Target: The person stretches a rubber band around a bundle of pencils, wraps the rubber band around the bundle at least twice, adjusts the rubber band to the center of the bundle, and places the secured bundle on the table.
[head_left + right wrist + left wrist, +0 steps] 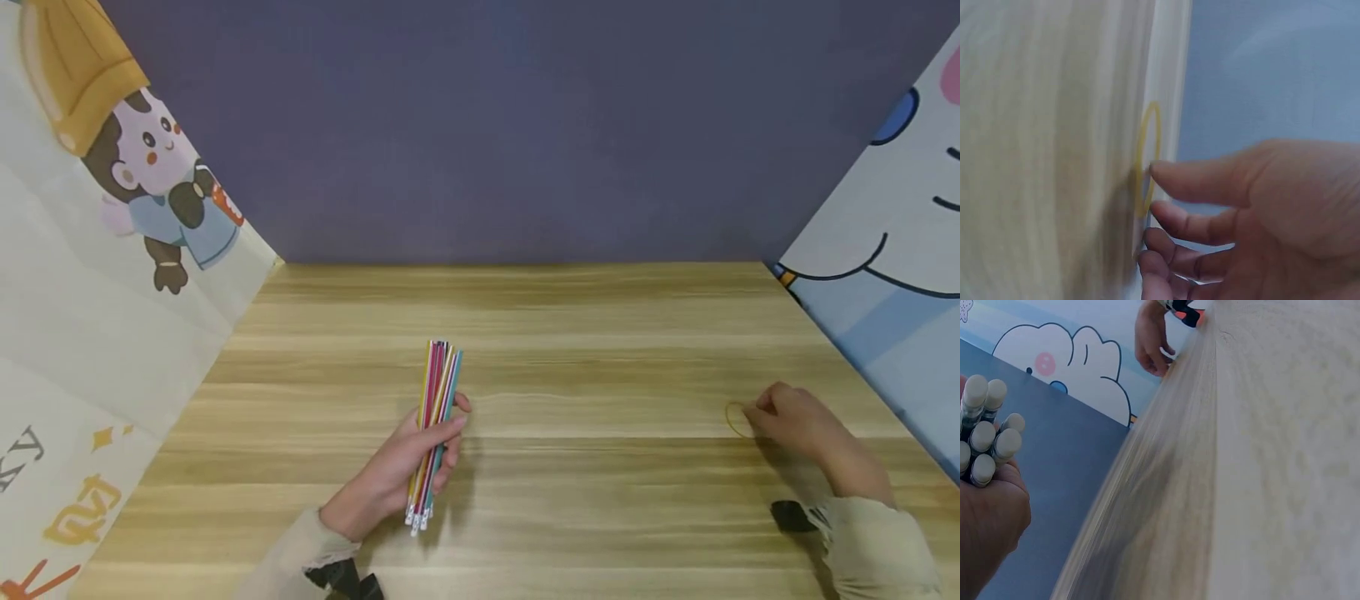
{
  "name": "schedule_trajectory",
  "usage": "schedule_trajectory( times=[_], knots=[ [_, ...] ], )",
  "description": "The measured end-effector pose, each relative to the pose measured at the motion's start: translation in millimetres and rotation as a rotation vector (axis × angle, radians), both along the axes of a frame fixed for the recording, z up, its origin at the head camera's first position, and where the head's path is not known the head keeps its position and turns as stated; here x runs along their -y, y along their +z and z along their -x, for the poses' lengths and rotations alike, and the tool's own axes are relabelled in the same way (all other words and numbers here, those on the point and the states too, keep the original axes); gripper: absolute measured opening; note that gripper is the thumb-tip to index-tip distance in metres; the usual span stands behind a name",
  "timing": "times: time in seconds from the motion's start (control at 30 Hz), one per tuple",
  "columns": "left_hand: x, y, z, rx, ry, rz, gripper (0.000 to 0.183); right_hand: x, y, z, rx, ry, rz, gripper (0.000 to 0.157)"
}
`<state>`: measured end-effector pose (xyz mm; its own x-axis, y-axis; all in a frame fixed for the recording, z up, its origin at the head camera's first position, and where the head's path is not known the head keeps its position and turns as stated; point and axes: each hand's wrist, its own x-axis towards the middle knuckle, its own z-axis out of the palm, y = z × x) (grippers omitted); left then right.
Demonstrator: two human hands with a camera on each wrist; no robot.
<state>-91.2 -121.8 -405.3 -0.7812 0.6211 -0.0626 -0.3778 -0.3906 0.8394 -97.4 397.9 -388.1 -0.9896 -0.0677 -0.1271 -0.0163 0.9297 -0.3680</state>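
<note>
A bundle of several thin coloured pencils [437, 392], with white erasers at the near end, stands tilted in my left hand [397, 467]. My left thumb and fingers curl round it. Close up, the left wrist view shows the white erasers [1007, 444] and part of that hand. Far to the right, my right hand [798, 425] is low over the table at a thin yellow rubber band [727, 417]. In the right wrist view the thumb tip overlaps the band [1141, 150], and a gap separates thumb from index fingertip. Whether they touch the band I cannot tell.
The wood-grain table [570, 508] ends at a dark blue-grey wall [517, 133] at the back. Side panels with cartoon prints border it, one at the left [82, 333] and one at the right [885, 242]. Dark straps show at both cuffs.
</note>
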Motion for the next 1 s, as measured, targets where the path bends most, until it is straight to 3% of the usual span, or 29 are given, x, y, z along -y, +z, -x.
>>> schedule_trajectory(
  times=[0.17,0.4,0.47,0.57,0.67,0.77,0.83,1.0],
  knots=[
    [-0.7,0.2,-0.4,0.01,-0.009,0.006,0.021,-0.2,-2.7,-3.7,-0.011,0.017,0.016,0.019],
    [-0.8,0.2,0.3,0.022,0.003,0.022,0.022,5.5,-4.9,1.6,-0.303,-0.037,0.153,0.016],
    [-0.6,0.3,0.2,0.014,0.002,0.022,0.022,7.5,-3.9,2.7,-0.33,-0.049,0.235,0.02],
    [-0.3,0.1,0.0,0.0,-0.002,0.023,0.022,11.2,-1.1,2.3,-0.319,-0.052,0.474,0.019],
    [-0.5,-0.5,0.2,-0.014,-0.005,0.02,0.022,16.5,1.3,2.6,-0.245,0.016,0.94,0.021],
    [-1.0,-0.9,0.3,-0.007,-0.003,0.021,0.023,23.3,3.4,3.6,-0.104,0.126,1.341,0.028],
    [-1.4,-0.5,0.3,0.0,-0.001,0.024,0.023,27.2,4.8,4.4,-0.011,0.183,1.477,0.033],
    [-1.1,0.7,0.3,0.011,0.005,0.03,0.022,34.5,5.7,7.2,0.16,0.268,1.657,0.043]
  ],
)
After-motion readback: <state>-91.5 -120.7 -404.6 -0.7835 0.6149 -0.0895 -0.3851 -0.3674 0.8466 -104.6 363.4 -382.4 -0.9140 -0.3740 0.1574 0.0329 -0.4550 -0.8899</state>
